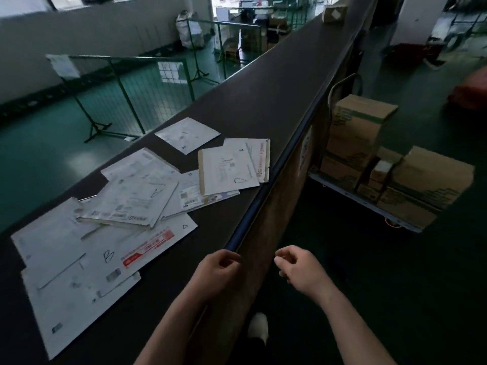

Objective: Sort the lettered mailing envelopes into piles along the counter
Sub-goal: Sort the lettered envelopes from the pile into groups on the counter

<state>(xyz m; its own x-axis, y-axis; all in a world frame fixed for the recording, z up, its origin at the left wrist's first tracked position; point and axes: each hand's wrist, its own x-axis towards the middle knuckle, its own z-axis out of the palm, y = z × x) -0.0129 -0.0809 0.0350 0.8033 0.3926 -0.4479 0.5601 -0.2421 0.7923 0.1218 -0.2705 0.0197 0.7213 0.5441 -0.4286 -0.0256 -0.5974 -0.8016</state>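
Surface: a long dark counter ran away from the viewer.
On it: white envelopes lay scattered and overlapping; a cardboard box sat far off.

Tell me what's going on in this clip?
A person stands at a long dark counter strewn with white mailing envelopes, some marked with handwritten letters such as B. Both the left hand and the right hand hover near the counter's edge, fingers loosely curled, holding nothing. The envelopes lie in loose, overlapping heaps.

Bare forearms without sleeves, no gloves or rings, one white shoe below
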